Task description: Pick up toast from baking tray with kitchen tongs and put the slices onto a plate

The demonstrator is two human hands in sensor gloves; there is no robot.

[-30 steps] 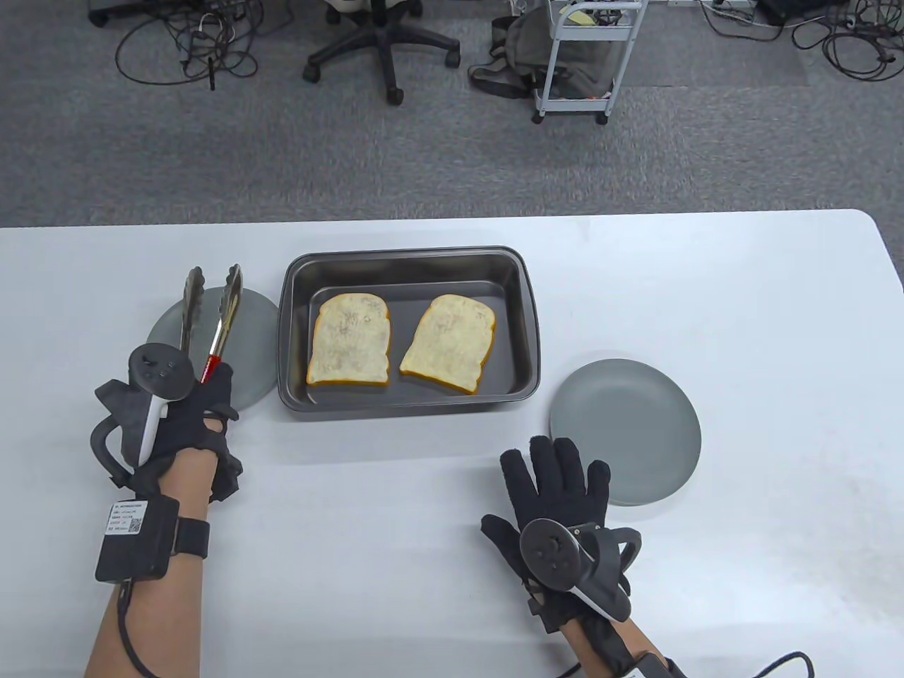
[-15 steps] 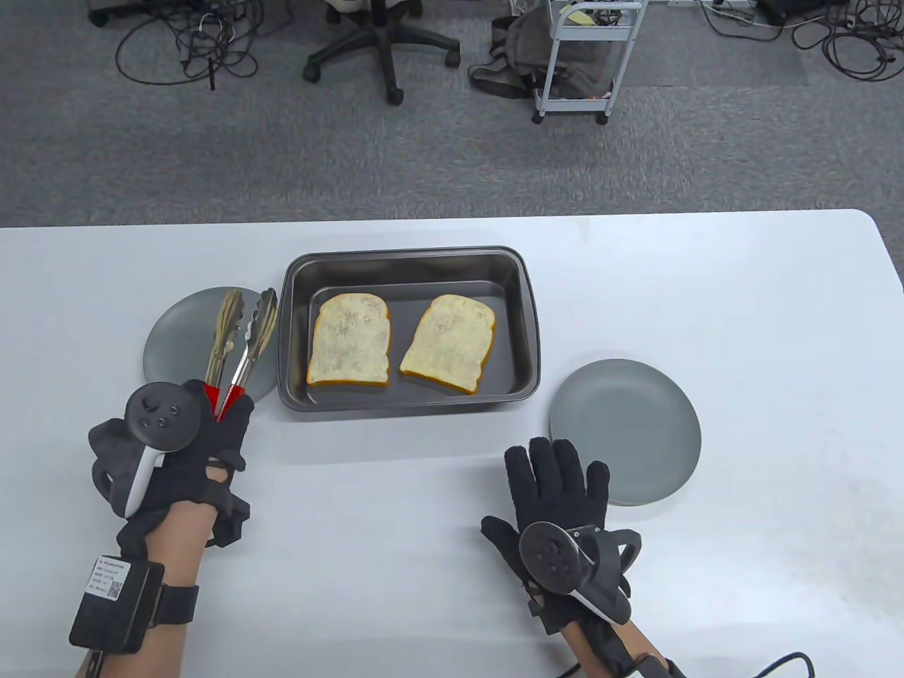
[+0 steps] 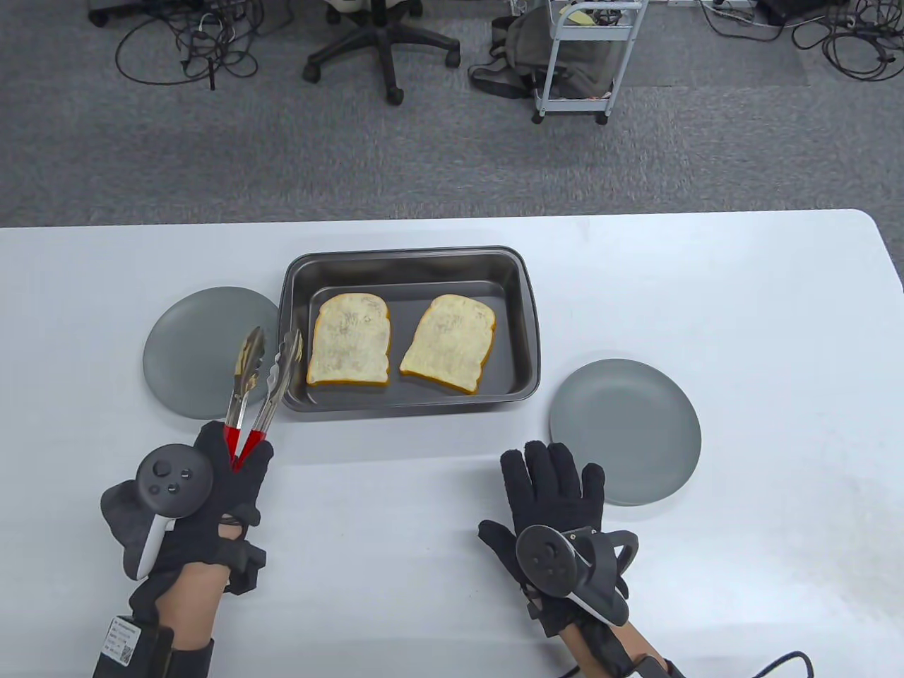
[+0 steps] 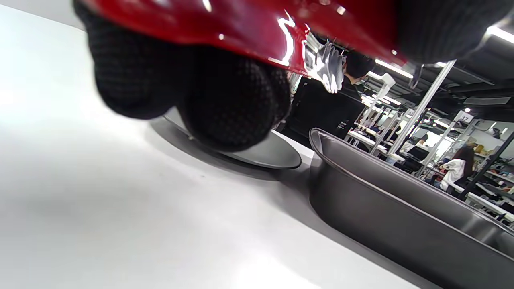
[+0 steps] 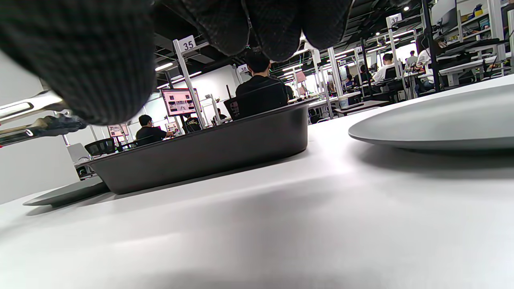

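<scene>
Overhead, the left hand point(image 3: 205, 501) gripped the kitchen tongs point(image 3: 258, 385) by their glossy red handle end, fingers curled round it; the two bare-metal arms stood apart, their scalloped tips over the gap between the left plate point(image 3: 180, 353) and the near-left corner of the baking tray point(image 3: 296, 268). Whether the tips touched anything could not be told. The right hand point(image 3: 554, 508) lay flat on the white table point(image 3: 741, 296), fingers straight and spread, holding nothing, just beside the right plate point(image 3: 625, 431).

The tray was dark, smooth metal, rectangular with rounded corners and a rolled rim. Two slices of toast lay flat in it, apart: the left slice point(image 3: 349, 339) squarer, the right slice point(image 3: 450, 342) turned at an angle. Both had pale, mottled faces and orange-brown crusts. Both plates were round, matte grey and shallow.

Left wrist view: knitted black fingertips point(image 4: 229, 104) and the red handle filled the top, blurred; the tray wall hid the toast. Right wrist view: the glove's fingers point(image 5: 80, 60) covered the top, and only the tray's outer wall and a plate's rim showed. The left forearm was cut off at the bottom edge of the table view.
</scene>
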